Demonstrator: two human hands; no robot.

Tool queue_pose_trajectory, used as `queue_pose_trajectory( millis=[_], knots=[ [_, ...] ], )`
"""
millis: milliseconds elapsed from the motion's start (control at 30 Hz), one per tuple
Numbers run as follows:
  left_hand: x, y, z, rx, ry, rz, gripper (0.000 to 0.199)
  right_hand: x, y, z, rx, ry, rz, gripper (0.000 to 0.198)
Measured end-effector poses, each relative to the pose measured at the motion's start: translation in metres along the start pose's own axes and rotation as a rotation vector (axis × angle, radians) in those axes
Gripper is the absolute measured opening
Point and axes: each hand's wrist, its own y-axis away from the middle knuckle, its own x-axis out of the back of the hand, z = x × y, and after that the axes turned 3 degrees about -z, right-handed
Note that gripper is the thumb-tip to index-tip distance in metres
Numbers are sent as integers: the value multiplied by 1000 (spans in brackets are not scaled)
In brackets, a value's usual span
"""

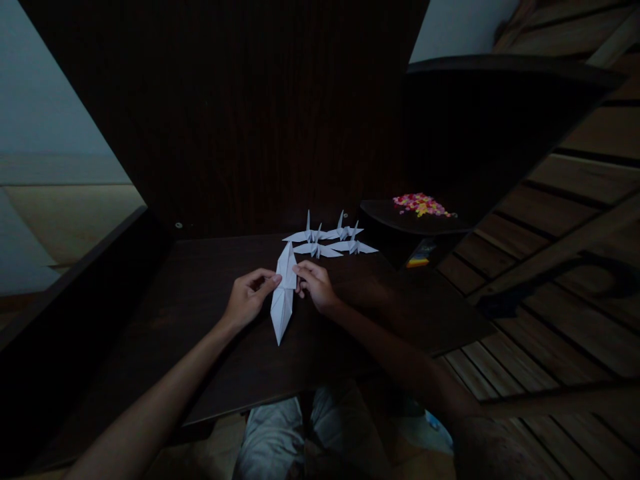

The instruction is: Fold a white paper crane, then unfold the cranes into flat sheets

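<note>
Between my two hands is a piece of folded white paper (283, 310), long and diamond-shaped, with a point at each end and creases along its middle. My left hand (249, 297) pinches its left edge between thumb and fingers. At the upper right edge, my right hand (316, 283) grips the paper with the thumb on top and the fingers curled behind it. Just beyond the paper, several white origami cranes (354, 246) stand close together on the dark table (215, 373), their thin necks or tails pointing up.
A small pile of pink, red and yellow pieces (423, 205) lies on a rounded dark shelf (385, 215) at the right. Below it sits a small yellow-edged item (419, 261). A dark panel (250, 120) rises behind the table, and a wooden slatted structure (575, 320) stands at the far right.
</note>
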Motion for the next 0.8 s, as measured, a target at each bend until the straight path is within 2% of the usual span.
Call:
queue_pose_trajectory(
  millis=[133,300,500,800],
  knots=[
    [0,-1,-1,6,-11,53,28,-3,2,0,79,76,13,33],
    [0,-3,-1,7,-17,102,28,-5,5,0,66,119,-17,34],
    [0,-3,-2,4,0,52,26,-2,6,-2,110,191,-10,31],
    [0,-1,-2,-8,-13,17,28,-2,4,1,82,98,-2,28]
  ],
)
